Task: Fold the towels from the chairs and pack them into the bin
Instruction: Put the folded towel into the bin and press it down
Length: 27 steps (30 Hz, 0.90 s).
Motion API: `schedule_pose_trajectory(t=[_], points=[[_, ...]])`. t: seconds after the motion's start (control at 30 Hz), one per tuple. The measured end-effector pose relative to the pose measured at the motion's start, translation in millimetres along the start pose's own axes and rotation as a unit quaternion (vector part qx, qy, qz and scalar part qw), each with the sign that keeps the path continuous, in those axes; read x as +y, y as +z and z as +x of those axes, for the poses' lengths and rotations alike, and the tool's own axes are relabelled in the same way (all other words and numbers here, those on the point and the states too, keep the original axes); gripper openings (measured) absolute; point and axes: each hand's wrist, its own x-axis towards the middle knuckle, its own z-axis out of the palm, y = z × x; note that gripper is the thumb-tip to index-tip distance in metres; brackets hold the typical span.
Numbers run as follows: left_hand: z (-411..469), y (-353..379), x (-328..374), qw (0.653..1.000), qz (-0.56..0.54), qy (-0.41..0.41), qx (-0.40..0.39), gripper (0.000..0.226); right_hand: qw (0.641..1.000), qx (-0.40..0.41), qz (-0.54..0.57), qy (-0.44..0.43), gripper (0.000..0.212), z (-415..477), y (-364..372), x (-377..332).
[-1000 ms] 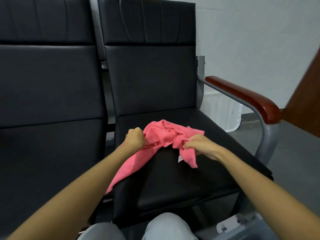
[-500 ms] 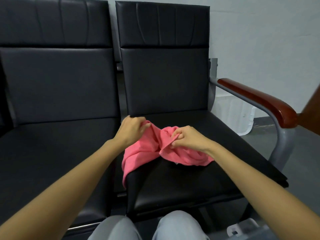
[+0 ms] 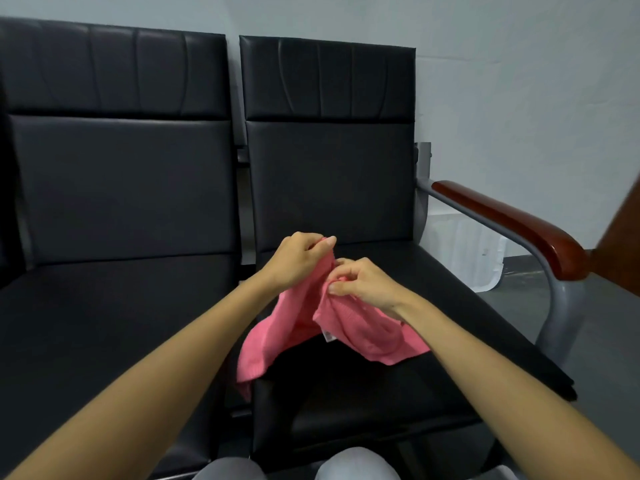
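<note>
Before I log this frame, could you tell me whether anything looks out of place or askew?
Only the pink towel, crumpled between left hand and right hand, one end drooping off the chair seat on the left.

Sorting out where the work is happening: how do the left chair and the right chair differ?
The pink towel lies on the right chair, held by the left hand and right hand; the left chair bears none in view. The right chair has a red-brown wooden armrest; the left chair shows none. Both are black, padded, with matching panelled backs.
</note>
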Motion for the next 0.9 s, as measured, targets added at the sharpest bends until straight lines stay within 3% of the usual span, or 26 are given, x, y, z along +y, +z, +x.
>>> schedule_pose_trajectory(t=[0.2, 0.3, 0.4, 0.5, 0.63, 0.73, 0.9], points=[[-7, -23, -21, 0.995, -0.035, -0.034, -0.086, 0.008, 0.974, 0.224, 0.022, -0.023, 0.012, 14, -5, 6], [-13, -28, -27, 0.998, -0.018, -0.002, -0.065, 0.018, 0.954, 0.3, 0.002, 0.02, 0.016, 22, -17, 12], [-15, -22, -24, 0.999, 0.009, 0.046, -0.001, 0.027, 0.952, 0.299, -0.047, 0.045, 0.019, 24, -21, 10], [-17, -12, -13, 0.997, 0.024, 0.042, 0.064, 0.036, 0.949, 0.304, -0.08, 0.005, 0.015, 18, -19, 7], [-17, 0, -7, 0.999, -0.03, -0.044, 0.004, 0.032, 0.951, 0.287, -0.097, -0.059, 0.007, 12, -12, 2], [-22, 4, -3, 0.997, -0.037, -0.045, -0.055, 0.025, 0.962, 0.254, -0.083, -0.06, 0.011, 12, -10, -4], [-22, 2, -3, 0.994, 0.099, 0.036, 0.016, 0.016, 0.972, 0.223, -0.033, -0.068, 0.028, 15, -8, -10]])
